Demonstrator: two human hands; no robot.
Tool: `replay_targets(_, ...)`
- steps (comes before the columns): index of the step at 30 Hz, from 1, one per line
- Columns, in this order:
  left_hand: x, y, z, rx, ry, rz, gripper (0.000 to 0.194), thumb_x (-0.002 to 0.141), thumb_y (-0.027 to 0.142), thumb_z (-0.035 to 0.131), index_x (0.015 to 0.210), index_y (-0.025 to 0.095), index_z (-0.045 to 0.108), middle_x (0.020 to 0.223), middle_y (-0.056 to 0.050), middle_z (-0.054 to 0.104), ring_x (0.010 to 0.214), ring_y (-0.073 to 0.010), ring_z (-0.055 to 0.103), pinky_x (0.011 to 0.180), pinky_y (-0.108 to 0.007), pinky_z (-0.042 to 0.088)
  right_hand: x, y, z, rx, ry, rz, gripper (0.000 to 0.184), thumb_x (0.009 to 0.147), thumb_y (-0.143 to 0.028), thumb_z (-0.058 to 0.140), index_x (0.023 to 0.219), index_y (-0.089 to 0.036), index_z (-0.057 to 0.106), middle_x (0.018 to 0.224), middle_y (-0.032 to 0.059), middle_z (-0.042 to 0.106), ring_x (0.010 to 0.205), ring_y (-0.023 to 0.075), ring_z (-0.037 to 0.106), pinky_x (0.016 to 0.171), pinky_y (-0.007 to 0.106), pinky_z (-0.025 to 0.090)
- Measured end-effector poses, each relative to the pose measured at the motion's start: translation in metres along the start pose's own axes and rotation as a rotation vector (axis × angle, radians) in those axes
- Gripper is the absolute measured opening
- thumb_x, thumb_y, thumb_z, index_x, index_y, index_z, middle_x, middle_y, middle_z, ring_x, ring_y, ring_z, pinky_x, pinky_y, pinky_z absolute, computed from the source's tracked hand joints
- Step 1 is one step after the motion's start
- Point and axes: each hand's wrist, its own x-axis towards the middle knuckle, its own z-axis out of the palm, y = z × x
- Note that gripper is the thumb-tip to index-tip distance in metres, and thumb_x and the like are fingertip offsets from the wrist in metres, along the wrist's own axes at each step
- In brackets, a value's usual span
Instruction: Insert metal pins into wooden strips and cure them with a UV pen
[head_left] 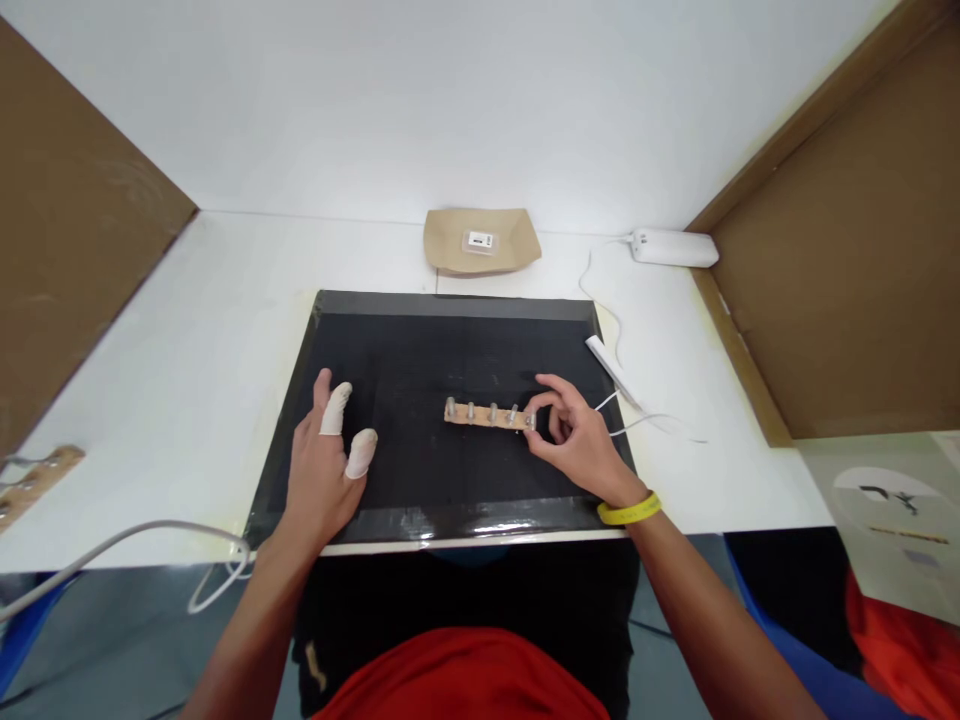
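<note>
A small wooden strip [480, 417] with several upright metal bolts lies in the middle of a black mat [420, 340]. My right hand [574, 440], with a yellow wristband, pinches the bolt at the strip's right end between thumb and fingertips. My left hand [326, 465] rests flat on the mat's left part, fingers spread, holding nothing. White finger cots cover two of its fingertips. It lies well to the left of the strip.
A brown paper tray [517, 250] holding a small clear bag stands behind the mat. A white power adapter [671, 247] with its cable lies at the back right. Another bolted wooden strip [34, 480] sits at the far left edge. Brown partitions flank the white table [202, 330].
</note>
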Motion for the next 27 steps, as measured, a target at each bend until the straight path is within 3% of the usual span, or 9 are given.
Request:
replay_targets(8, 0.000, 0.001, 0.000, 0.007, 0.005, 0.013, 0.079, 0.106, 0.068, 0.028, 0.156, 0.009, 0.045, 0.174, -0.024, 0.028, 0.144, -0.0496, 0.051, 0.112, -0.064, 0.047, 0.001, -0.003, 0.002, -0.003, -0.018, 0.003, 0.062, 0.082, -0.021, 0.068, 0.141, -0.027, 0.049, 0.100, -0.0027, 0.072, 0.056, 0.0082, 0.048, 0.055, 0.026, 0.041)
replay_targets(18, -0.002, 0.000, 0.002, -0.051, 0.024, 0.020, 0.075, 0.105, 0.068, 0.034, 0.159, 0.015, 0.043, 0.174, -0.021, 0.030, 0.149, -0.0457, 0.047, 0.117, -0.064, 0.042, -0.002, -0.005, 0.002, -0.025, -0.018, -0.006, 0.060, 0.082, -0.022, 0.069, 0.139, -0.027, 0.050, 0.101, -0.0019, 0.074, 0.056, 0.0087, 0.047, 0.055, 0.026, 0.041)
replay_targets(27, -0.001, 0.001, 0.000, -0.068, 0.004, -0.001, 0.079, 0.106, 0.068, 0.032, 0.159, 0.012, 0.043, 0.175, -0.024, 0.025, 0.153, -0.0484, 0.041, 0.120, -0.068, 0.040, -0.013, -0.008, -0.027, -0.018, 0.085, -0.006, 0.059, 0.085, -0.025, 0.073, 0.140, -0.028, 0.051, 0.102, -0.0010, 0.073, 0.055, 0.0080, 0.044, 0.052, 0.025, 0.040)
